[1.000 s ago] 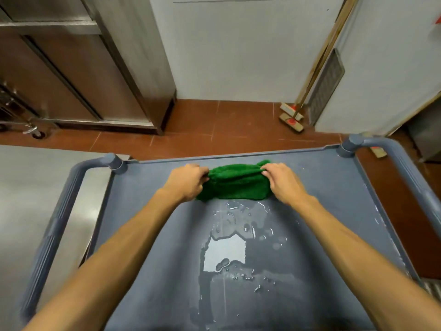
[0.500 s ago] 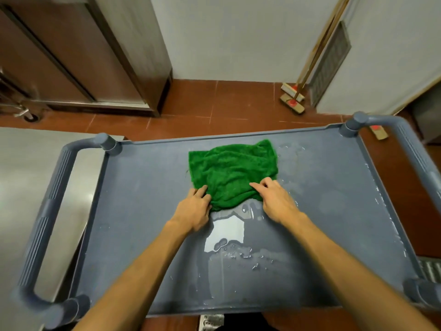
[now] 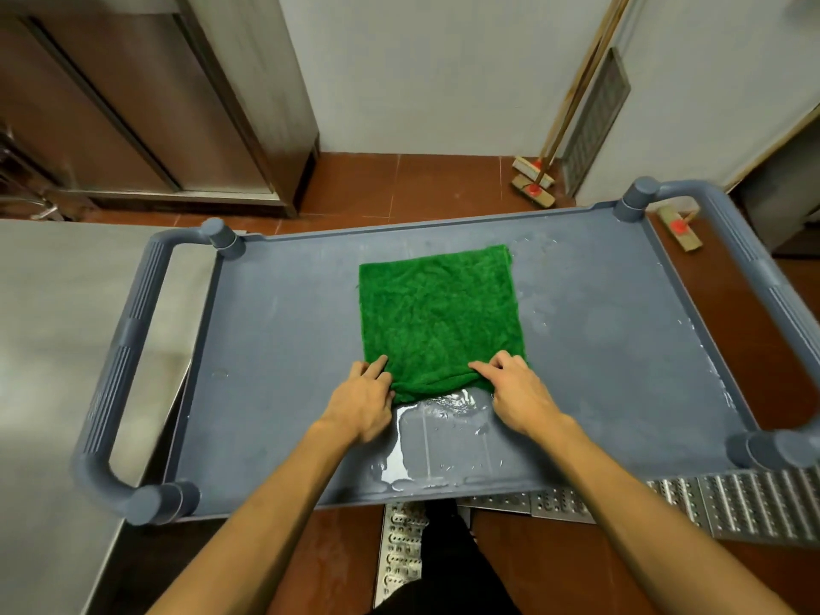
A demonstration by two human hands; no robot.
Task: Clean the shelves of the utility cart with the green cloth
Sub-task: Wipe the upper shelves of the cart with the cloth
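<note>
Green cloth (image 3: 439,317) spread flat beyond both grips; left hand (image 3: 361,399), right hand (image 3: 517,390) pinch near edge. Puddle (image 3: 437,446) between wrists unwiped; top shelf (image 3: 275,348) unfinished.

Single head cam, wide-angle, looking fwd and steeply down from above the near edge of the cart's top shelf (image 3: 275,348). Shelf is filling mid-frame at arm's reach; wall running across frame top, floor grating (image 3: 754,503) sitting lower right.

cloth (image 3: 437,317) spread on the cart's top shelf (image 3: 284,348), left hand (image 3: 361,399) and right hand (image 3: 517,392) on its near corners, puddle (image 3: 437,441) between them, brooms (image 3: 534,182) behind the cart
</note>
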